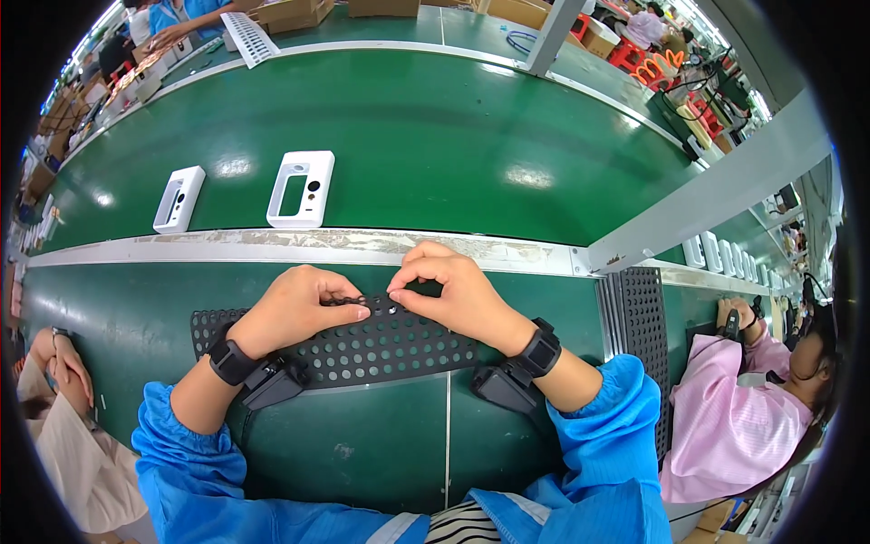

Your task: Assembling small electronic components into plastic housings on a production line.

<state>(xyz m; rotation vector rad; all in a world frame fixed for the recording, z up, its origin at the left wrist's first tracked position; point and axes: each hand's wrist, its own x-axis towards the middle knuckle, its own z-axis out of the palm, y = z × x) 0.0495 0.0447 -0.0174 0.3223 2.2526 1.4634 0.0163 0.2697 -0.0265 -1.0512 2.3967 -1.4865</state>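
A black perforated tray (399,349) lies on the green bench in front of me. Both hands rest on its far edge. My left hand (294,308) pinches a small dark part against the tray, fingers closed. My right hand (453,290) pinches a tiny piece right beside it, thumb and forefinger together. The fingertips of both hands almost touch; the small part between them is mostly hidden. Both wrists carry black bands with black boxes, and the sleeves are blue.
Two white plastic housings (302,188) (179,199) lie on the green conveyor belt (435,136) beyond a metal rail (272,243). Another black perforated tray (643,308) lies at the right. A person in pink (743,417) sits right, another person's hands (59,358) left.
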